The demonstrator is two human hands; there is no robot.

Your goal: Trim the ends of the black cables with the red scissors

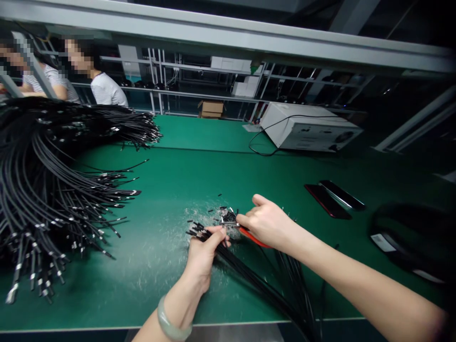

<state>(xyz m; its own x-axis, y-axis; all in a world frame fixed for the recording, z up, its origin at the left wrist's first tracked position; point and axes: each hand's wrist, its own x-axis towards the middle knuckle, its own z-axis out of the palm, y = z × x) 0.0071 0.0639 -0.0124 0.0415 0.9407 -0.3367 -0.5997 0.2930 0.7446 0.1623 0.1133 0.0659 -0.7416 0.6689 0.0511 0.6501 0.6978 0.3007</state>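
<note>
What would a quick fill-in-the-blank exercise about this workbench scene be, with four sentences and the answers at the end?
1. The left hand holds a bundle of cables coloured ____.
2. The orange-handled tool is gripped in the person's ____ hand.
3. The tabletop is coloured ____.
4. The pale bangle circles the person's ____ wrist.

Missing words: black; right; green; left.
</note>
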